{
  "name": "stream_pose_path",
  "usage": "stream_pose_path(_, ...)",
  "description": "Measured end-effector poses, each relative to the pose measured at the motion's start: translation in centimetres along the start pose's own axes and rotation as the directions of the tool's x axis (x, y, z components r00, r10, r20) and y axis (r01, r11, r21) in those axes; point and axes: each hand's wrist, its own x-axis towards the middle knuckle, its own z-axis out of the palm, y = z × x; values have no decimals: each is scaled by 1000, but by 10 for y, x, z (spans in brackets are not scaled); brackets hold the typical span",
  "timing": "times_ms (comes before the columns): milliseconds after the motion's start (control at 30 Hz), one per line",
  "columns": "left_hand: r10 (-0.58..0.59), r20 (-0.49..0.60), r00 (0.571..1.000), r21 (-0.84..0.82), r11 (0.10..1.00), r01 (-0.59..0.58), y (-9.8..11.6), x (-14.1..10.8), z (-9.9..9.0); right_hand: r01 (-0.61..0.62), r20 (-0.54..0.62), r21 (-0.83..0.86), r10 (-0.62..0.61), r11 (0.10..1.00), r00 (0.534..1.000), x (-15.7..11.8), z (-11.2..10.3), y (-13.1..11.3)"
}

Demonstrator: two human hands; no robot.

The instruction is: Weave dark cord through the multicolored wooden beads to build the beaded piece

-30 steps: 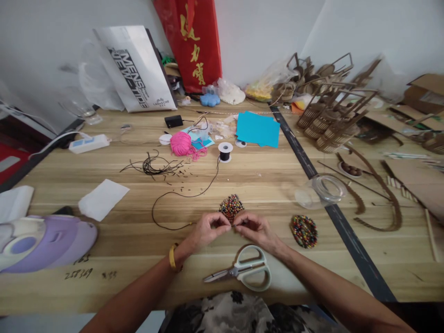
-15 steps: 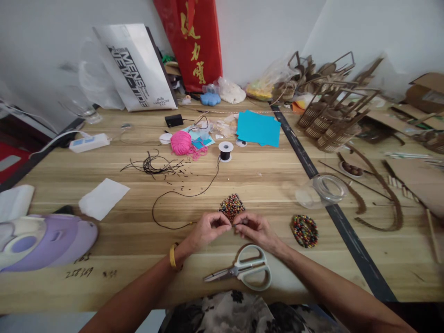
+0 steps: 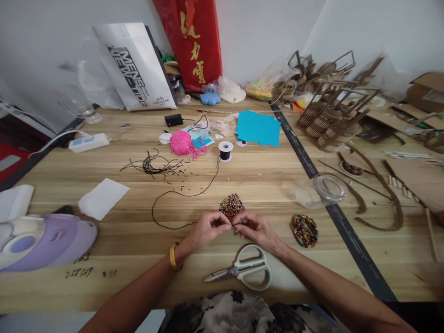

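Black cord (image 3: 169, 191) runs in a loose curve from a white spool (image 3: 225, 147) to my left hand (image 3: 210, 228), whose thumb and index finger pinch its end. A few small yellowish beads sit on the cord just left of that hand. Facing it, fingertips almost touching, my right hand (image 3: 255, 229) pinches something tiny and dark that looks like a bead. Directly behind the fingertips lies a heap of multicoloured beads (image 3: 231, 206), its near edge partly hidden by my hands. Scissors with pale handles (image 3: 253, 267) lie in front of my wrists.
A coil of strung beads (image 3: 304, 231) lies to the right, near a clear plastic container (image 3: 321, 191). Cut black cords (image 3: 151, 163), pink yarn (image 3: 181, 142) and blue sheets (image 3: 258, 128) are farther back. A purple-and-white device (image 3: 52, 240) stands at left; woven baskets (image 3: 333, 118) crowd the right.
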Motion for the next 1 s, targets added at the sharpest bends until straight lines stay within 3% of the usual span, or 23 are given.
stream_pose_path(533, -20, 11, 1000, -7, 1000, 20, 1, -1, 1, -2, 9, 8, 2, 1000, 1000, 0, 1, 4)
stream_pose_path(1000, -32, 12, 999, -5, 999, 33, 4, -1, 1, 112, 21, -108, -110, 988, 994, 0, 0, 2)
